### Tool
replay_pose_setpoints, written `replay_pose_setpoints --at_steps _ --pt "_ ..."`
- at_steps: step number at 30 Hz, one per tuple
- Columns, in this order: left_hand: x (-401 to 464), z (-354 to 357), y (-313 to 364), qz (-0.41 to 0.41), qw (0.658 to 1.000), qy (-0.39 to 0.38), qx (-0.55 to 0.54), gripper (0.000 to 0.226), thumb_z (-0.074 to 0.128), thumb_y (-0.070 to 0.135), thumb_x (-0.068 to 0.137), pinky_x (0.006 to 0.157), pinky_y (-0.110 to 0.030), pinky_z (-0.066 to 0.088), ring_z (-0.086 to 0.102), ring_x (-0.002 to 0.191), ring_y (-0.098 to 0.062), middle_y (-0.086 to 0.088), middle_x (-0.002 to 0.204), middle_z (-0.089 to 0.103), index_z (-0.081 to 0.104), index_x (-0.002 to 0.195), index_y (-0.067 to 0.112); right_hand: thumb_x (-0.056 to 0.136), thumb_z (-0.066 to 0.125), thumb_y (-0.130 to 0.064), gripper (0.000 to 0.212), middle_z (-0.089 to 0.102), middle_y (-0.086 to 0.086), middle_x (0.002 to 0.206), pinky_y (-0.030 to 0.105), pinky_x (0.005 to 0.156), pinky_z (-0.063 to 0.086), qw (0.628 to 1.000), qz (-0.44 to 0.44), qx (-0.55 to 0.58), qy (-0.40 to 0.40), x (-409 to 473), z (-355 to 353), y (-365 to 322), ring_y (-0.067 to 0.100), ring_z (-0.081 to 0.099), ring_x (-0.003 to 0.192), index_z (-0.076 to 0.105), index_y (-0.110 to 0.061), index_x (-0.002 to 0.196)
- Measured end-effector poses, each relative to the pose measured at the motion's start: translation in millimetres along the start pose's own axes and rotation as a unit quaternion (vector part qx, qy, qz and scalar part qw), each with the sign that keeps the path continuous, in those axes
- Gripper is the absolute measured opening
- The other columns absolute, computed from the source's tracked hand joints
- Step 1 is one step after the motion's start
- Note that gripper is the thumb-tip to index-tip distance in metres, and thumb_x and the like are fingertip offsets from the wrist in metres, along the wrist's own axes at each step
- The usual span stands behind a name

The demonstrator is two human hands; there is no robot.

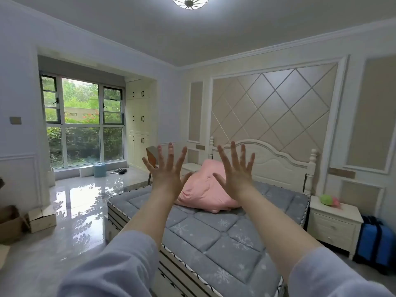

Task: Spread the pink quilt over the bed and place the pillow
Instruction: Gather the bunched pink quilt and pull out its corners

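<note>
A pink quilt (203,191) lies bunched in a heap near the head of the bed (214,236), on the grey snowflake-patterned mattress. I cannot pick out a separate pillow. My left hand (168,168) and my right hand (235,168) are both raised in front of me, fingers spread wide, palms facing away, holding nothing. They hang in the air above the foot half of the bed, short of the pink heap, and partly hide it.
A white headboard (267,161) stands against the padded wall. A white nightstand (334,224) with a green toy sits right of the bed, a blue suitcase (375,243) beside it. Cardboard boxes (40,219) lie on the glossy floor at left, a chair (152,155) beyond the bed.
</note>
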State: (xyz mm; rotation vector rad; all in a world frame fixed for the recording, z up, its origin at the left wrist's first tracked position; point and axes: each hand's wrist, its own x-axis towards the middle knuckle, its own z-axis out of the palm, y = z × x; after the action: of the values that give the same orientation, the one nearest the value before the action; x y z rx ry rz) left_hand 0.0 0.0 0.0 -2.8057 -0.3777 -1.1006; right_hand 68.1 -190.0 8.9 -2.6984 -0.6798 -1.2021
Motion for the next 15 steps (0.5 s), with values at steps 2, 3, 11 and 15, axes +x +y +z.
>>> replay_pose_setpoints --at_steps 2,3,11,15 --pt "16 16 -13 -0.011 1.000 -0.016 -0.003 0.078 0.021 0.066 0.091 0.107 -0.073 -0.002 -0.016 0.148 -0.037 -0.005 0.160 -0.019 -0.035 0.139 0.039 0.092 0.041 -0.057 0.088 -0.031 0.005 0.156 0.046 0.095 -0.042 1.000 0.010 0.009 -0.021 16 17 -9 0.039 -0.025 0.145 -0.034 -0.040 0.136" --pt "25 26 -20 -0.014 1.000 -0.017 0.002 0.077 0.021 0.066 0.091 0.107 -0.072 -0.002 -0.016 0.148 -0.037 -0.005 0.160 -0.020 -0.034 0.137 0.038 0.093 0.041 -0.056 0.086 -0.029 0.006 0.158 0.045 0.093 -0.043 1.000 0.020 0.005 -0.022 24 27 -13 0.039 -0.025 0.145 -0.031 -0.039 0.137" --pt "92 121 -64 0.000 0.999 -0.048 0.000 0.073 0.020 0.065 0.093 0.108 -0.071 -0.005 -0.014 0.148 -0.035 -0.002 0.161 -0.018 -0.018 0.149 0.039 0.094 0.039 -0.055 0.082 -0.023 0.009 0.159 0.048 0.095 -0.039 0.997 0.031 -0.004 -0.069 91 132 -35 0.039 -0.024 0.145 -0.013 -0.031 0.152" --pt "132 173 -80 0.003 0.998 -0.059 0.006 0.072 0.022 0.063 0.093 0.108 -0.072 -0.003 -0.011 0.149 -0.035 -0.003 0.162 -0.013 -0.015 0.150 0.037 0.095 0.036 -0.054 0.079 -0.020 0.011 0.160 0.058 0.112 -0.019 0.996 0.022 0.006 -0.086 129 186 -43 0.038 -0.021 0.146 -0.013 -0.030 0.152"
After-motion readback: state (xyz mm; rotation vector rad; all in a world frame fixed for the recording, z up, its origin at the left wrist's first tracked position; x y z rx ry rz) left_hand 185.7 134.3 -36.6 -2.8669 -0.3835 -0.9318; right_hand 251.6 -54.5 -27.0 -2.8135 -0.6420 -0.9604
